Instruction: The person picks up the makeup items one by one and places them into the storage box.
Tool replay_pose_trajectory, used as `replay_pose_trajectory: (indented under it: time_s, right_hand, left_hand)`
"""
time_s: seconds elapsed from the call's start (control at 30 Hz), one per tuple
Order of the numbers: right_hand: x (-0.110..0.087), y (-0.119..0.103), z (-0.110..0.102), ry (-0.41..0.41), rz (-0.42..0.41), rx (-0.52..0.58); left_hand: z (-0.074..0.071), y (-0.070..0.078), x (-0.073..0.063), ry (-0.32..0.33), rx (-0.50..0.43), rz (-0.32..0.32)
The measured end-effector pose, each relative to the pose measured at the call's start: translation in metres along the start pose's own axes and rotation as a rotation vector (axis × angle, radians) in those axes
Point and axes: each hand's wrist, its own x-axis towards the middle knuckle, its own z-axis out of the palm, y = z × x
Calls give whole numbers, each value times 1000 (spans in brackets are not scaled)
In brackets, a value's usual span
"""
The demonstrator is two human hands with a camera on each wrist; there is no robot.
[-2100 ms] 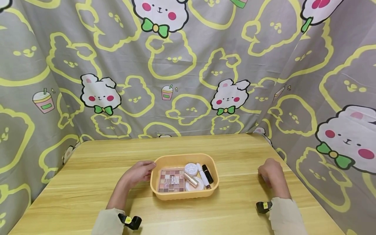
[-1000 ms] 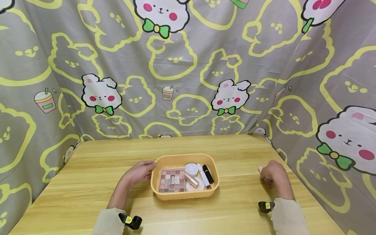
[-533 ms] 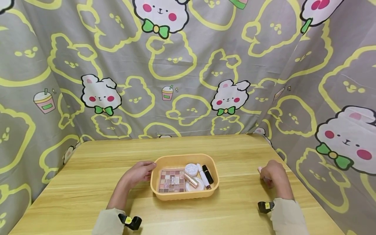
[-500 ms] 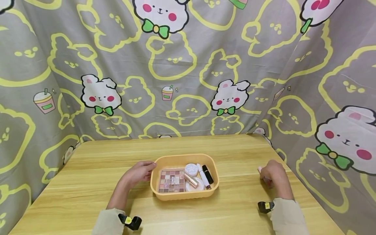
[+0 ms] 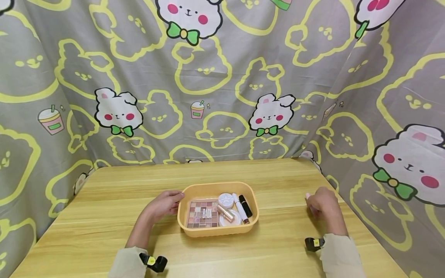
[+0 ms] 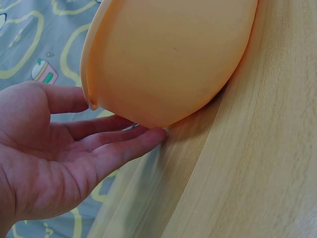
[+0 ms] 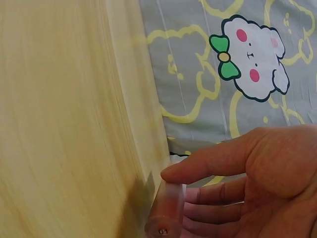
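Note:
In the head view my left hand (image 5: 166, 203) holds the left end of a yellow plastic basket (image 5: 218, 232). The left wrist view shows the thumb at the basket's rim (image 6: 85, 64) and the other fingers against its outer wall and lower edge. Over the table's right side, my right hand (image 5: 324, 204) pinches a small pink lip gloss tube (image 7: 167, 207) between thumb and fingers. The tube's end, marked "01", faces the right wrist camera. From the head, only its pale tip (image 5: 307, 195) peeks out past the fingers.
Inside the basket lie an eyeshadow palette (image 5: 197, 214), a white round jar (image 5: 226, 200), a flat round compact (image 5: 226, 223), a gold lipstick (image 5: 226, 213), a white tube (image 5: 240, 208) and a black tube (image 5: 245, 205). A patterned curtain (image 5: 222, 77) encloses the wooden table (image 5: 271, 247).
The pink tube's tip, hidden two seconds ago, now shows at my right fingers. That hand has lifted slightly in the last half second. My left hand and the basket stay put.

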Motion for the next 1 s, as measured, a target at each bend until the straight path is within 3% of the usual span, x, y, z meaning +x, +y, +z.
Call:
replay_pose_trajectory:
  time_s: [0.4, 0.6, 0.8, 1.0]
  right_hand:
    - [-2, -6, -2, 31, -48, -11]
    - [-1, -11, -4, -9, -61, 20]
    - [-3, -19, -9, -26, -126, 18]
    - [-6, -28, -8, 7, -160, 20]
  left_hand:
    - [0, 0, -1, -1, -17, 0]
    - [-1, -1, 0, -22, -24, 16]
    - [0, -1, 0, -23, -28, 14]
    - [-1, -1, 1, -20, -27, 15]
